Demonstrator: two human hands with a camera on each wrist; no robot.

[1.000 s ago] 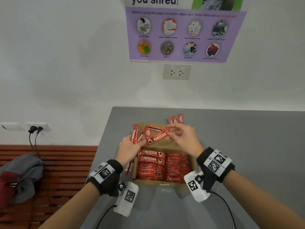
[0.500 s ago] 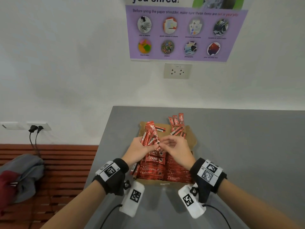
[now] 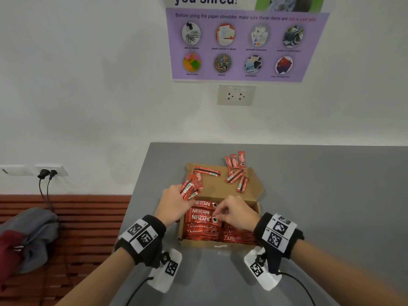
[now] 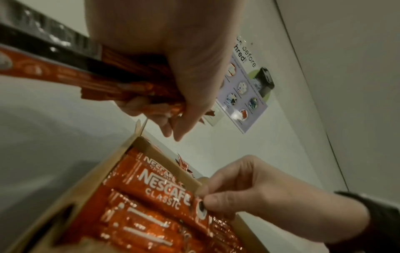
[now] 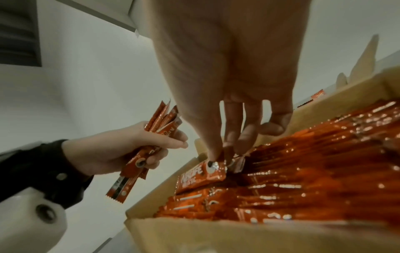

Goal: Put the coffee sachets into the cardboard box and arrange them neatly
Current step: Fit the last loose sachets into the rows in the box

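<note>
- Head view: both hands are working over the cardboard box (image 3: pixel 257 196), which is sitting near the desk's (image 3: pixel 320 195) left edge. The left hand (image 3: pixel 174 205) is clutching a spare bundle of sachets (image 3: pixel 191 188) above the box's left wall, probably as a ready supply. The right hand (image 3: pixel 236 214) is pinching the end of the top sachet (image 3: pixel 202 218) in the box's left row, likely to square it with its neighbours. Loose sachets (image 3: pixel 236 176) are lying on the open lid, and three more (image 3: pixel 236 160) on the desk behind it.
- Left wrist view: the left hand's (image 4: pixel 173 56) fingers are curling round the bundle (image 4: pixel 71 73), while the right hand's (image 4: pixel 259 190) thumb and fingers are nipping the sachet's printed end (image 4: pixel 201 209).
- Right wrist view: the right hand's fingertips (image 5: pixel 213 154) are pressing that sachet (image 5: pixel 201 176) down onto the packed rows.
- Against the earlier frames: a second ago both hands were meeting above the lid, passing one sachet; now the right hand is down in the box and the left has drawn back towards the near-left side.
</note>
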